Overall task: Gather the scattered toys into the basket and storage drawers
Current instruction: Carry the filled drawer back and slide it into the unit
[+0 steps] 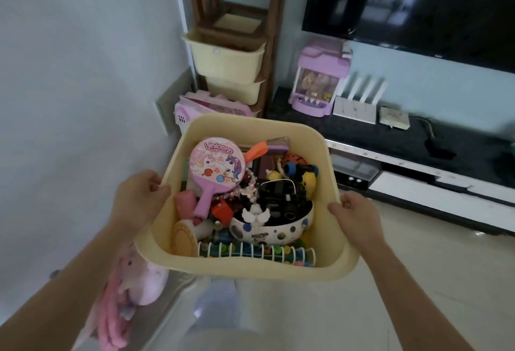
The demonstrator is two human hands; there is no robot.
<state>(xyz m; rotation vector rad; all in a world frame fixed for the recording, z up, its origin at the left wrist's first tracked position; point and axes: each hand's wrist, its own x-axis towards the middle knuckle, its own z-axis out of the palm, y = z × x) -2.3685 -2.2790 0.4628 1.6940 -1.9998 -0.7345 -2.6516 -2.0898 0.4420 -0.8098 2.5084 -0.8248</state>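
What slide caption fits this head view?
Both hands, left and right, carry a toy-filled drawer toward the rack.

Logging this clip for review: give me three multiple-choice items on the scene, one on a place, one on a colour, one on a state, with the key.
1. Where is the pink unicorn paddle?
A. on the TV stand
B. in the held yellow bin
C. on the floor

2. What colour is the claw-machine toy on the TV stand?
A. green
B. red
C. purple

3. How is the bin held?
A. both hands grip its side rims
B. one hand only
C. it stands on the floor, untouched

Key: 1 B, the paddle lies among the toys inside; 2 C, its body is lilac; 3 A, the left hand and right hand curl over opposite rims.
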